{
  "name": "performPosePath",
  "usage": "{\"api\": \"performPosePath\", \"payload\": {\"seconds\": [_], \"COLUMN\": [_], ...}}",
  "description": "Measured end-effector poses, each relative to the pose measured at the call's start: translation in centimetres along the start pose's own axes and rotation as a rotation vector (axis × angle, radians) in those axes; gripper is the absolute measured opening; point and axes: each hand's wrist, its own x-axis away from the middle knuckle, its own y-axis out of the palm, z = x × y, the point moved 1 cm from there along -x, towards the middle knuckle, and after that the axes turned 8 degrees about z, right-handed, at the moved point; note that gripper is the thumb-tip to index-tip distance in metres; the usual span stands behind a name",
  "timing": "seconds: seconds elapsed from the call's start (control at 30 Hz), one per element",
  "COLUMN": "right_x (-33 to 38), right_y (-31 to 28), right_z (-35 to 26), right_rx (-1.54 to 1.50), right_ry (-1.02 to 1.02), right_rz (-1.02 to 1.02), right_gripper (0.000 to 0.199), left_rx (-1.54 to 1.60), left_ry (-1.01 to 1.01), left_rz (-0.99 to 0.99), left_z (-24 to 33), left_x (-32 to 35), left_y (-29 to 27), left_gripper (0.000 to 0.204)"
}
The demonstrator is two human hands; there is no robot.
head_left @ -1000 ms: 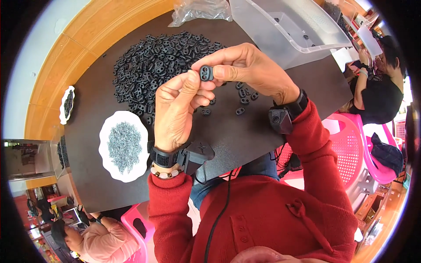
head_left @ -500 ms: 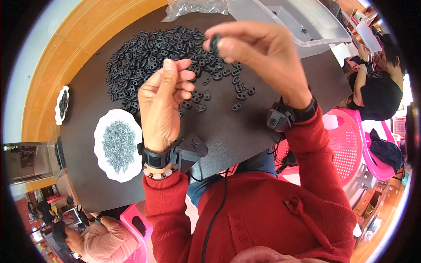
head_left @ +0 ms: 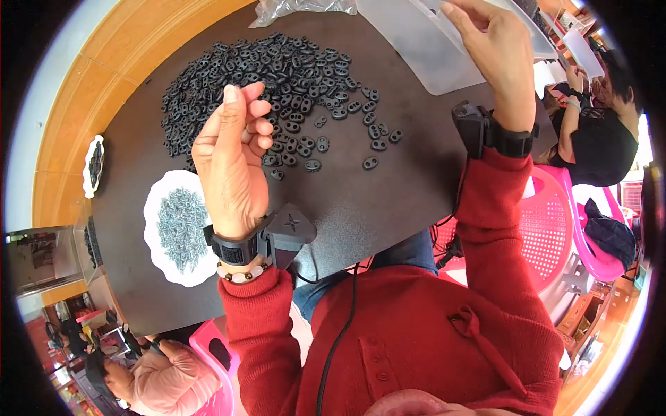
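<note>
My left hand (head_left: pixel 232 156) is raised over the near edge of a pile of black two-hole cord locks (head_left: pixel 229 76). Its thumb and index finger are pinched, the other fingers curled; whatever lies between them is hidden. A white scalloped dish (head_left: pixel 156 232) of small metal springs (head_left: pixel 184 225) stands to the left of that wrist. Over at the upper right, my right hand (head_left: pixel 503 48) reaches above a clear plastic bin (head_left: pixel 444 80). Its thumb is stretched out and looks apart from the index finger. The top edge of the picture cuts off some fingertips, and no piece shows in its grasp.
Several loose cord locks (head_left: pixel 371 163) lie right of the pile. A clear plastic bag (head_left: pixel 291 8) rests at the far edge. Another small white dish (head_left: pixel 96 166) with black pieces stands far left. Two people sit nearby, one at right (head_left: pixel 600 132), one at lower left (head_left: pixel 159 374).
My right hand has moved right and away from me, from the pile to over the bin; the black cord lock it held no longer shows. My left hand has shifted slightly left.
</note>
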Motion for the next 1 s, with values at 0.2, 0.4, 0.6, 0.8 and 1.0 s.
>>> {"api": "performPosePath", "payload": {"seconds": [0.2,0.4,0.6,0.8,1.0], "right_x": [5.7,10.8,12.1,12.3,11.0], "right_y": [0.2,6.1,8.6,8.7,7.3], "right_z": [-4.8,-4.6,-3.9,-3.4,-3.0], "right_rx": [-0.316,-0.04,-0.055,-0.005,-0.154], "right_ry": [-0.36,-0.457,-0.486,-0.462,-0.4], "right_rz": [-0.241,-0.725,-0.781,-0.805,-0.676], "right_gripper": [0.014,0.014,0.022,0.013,0.014], "left_rx": [-0.031,-0.021,-0.039,-0.563,-0.535], "left_ry": [0.004,-0.002,0.009,0.141,0.03], "left_rz": [0.009,-0.004,-0.034,-0.13,-0.181], "left_z": [0.1,0.3,0.4,0.1,0.8], "left_x": [0.1,0.3,0.4,0.3,0.3], "left_y": [-0.4,-0.1,-0.7,-0.8,-0.5], "left_gripper": [0.034,0.033,0.031,0.026,0.025]}}
